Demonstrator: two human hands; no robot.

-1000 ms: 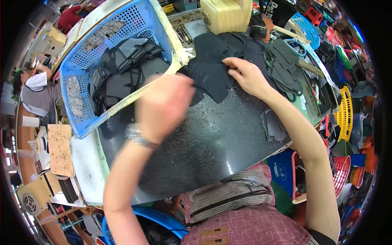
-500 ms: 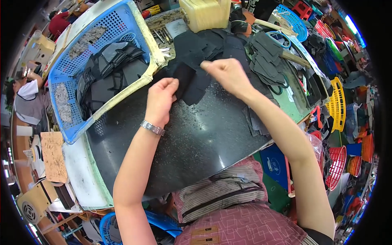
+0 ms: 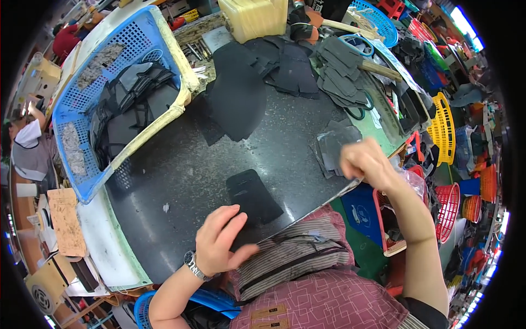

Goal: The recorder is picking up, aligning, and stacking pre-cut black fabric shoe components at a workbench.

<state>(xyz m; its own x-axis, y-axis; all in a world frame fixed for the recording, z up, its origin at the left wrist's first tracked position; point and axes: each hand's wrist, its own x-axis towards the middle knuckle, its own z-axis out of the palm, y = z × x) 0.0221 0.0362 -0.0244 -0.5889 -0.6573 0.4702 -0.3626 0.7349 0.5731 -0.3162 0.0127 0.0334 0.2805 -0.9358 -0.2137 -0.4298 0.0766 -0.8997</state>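
A black cut piece (image 3: 253,198) with a rounded end and small slits lies flat near the table's front edge. My left hand (image 3: 220,241), a metal-band watch at its wrist, is open beside the piece, fingertips at its near left edge. To the right, my right hand (image 3: 368,165) is closed, its fingers curled and slightly blurred at the edge of a small stack of thin grey pieces (image 3: 335,143). What it holds, if anything, is hidden. Farther back lies a large black rounded piece (image 3: 238,90) over other dark pieces.
A blue plastic basket (image 3: 63,118) full of dark pieces stands at the left. Behind are a yellowish block (image 3: 255,19), a stack of grey pieces (image 3: 339,71), scissors (image 3: 359,112) and a wooden-handled tool (image 3: 381,69). Dust covers the dark tabletop (image 3: 181,170).
My left hand has let go of a black piece and moved nearer to me. That piece now lies near the front edge. My right hand has moved right and nearer, to the small grey stack.
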